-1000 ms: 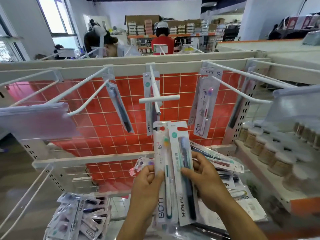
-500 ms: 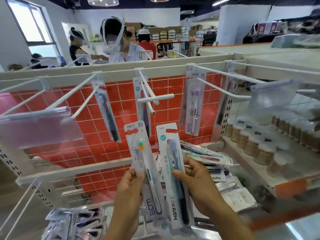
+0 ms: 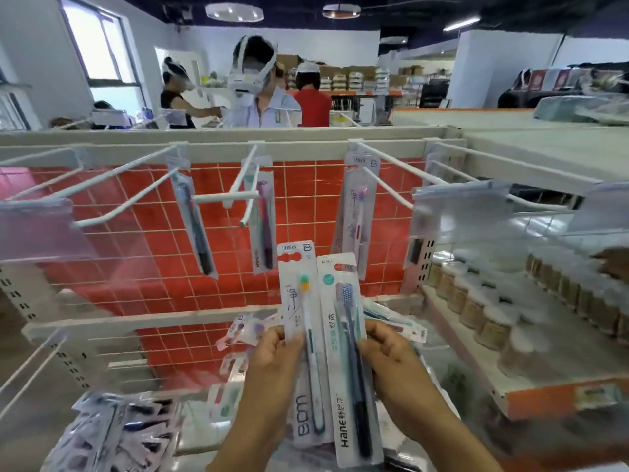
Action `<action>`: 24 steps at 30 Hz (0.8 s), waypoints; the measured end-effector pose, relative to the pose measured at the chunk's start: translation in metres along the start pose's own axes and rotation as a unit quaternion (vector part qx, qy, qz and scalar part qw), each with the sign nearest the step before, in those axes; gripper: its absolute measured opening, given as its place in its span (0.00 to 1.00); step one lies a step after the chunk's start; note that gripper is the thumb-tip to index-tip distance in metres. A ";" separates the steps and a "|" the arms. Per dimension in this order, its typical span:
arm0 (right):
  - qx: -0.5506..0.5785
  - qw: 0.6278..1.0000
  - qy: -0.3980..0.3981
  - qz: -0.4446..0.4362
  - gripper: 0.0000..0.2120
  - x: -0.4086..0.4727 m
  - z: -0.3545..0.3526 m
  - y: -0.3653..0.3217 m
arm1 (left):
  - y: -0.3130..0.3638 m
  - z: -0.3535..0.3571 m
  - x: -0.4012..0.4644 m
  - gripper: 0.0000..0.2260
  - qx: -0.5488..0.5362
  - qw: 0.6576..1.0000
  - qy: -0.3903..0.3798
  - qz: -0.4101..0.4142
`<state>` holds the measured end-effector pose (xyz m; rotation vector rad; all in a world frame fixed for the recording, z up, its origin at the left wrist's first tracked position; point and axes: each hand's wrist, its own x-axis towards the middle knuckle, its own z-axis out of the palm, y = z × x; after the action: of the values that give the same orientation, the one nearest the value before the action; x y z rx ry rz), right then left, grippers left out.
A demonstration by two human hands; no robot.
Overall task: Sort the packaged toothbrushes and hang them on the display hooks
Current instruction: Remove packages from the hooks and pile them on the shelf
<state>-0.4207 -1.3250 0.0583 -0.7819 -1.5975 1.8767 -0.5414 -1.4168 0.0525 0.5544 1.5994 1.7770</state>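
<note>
Below the centre hook [image 3: 250, 195], the left hand [image 3: 272, 366] clamps the BDM pack [image 3: 301, 335] and the right hand [image 3: 388, 362] the Hane pack [image 3: 347, 352], rejoined after fanning (sorting unfinished).

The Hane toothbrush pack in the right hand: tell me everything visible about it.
The Hane toothbrush pack is a long white card under a clear blister, holding a dark blue brush with pale bristles uppermost. A teal dot and Chinese characters sit near the top, "Hane" near the bottom. It stands nearly upright, tilted slightly left, below the hooks. The right hand pinches its right edge; its left edge overlaps the BDM pack held by the left hand.
</note>
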 end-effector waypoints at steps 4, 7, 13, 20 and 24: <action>-0.005 0.999 -0.032 0.003 0.12 -0.003 -0.011 0.003 | -0.008 0.013 -0.016 0.07 0.005 1.000 0.011 0.006; -0.012 0.998 -0.055 0.003 0.13 -0.005 -0.013 0.005 | -0.011 0.015 -0.027 0.09 0.006 1.000 0.025 0.018; 0.020 0.996 -0.089 0.015 0.12 -0.008 -0.002 0.001 | -0.003 0.006 -0.034 0.09 -0.031 0.998 0.052 0.030; 0.079 0.989 -0.117 0.043 0.13 -0.004 0.036 -0.002 | 0.007 -0.035 -0.031 0.13 -0.052 0.996 0.055 0.035; 0.064 0.991 -0.114 0.036 0.13 0.000 0.077 0.002 | 0.015 -0.075 -0.028 0.12 -0.059 0.996 0.051 0.038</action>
<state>-0.4769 -1.3770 0.0663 -0.5948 -1.5796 2.1635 -0.5784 -1.4893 0.0589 0.4818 1.5476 1.9712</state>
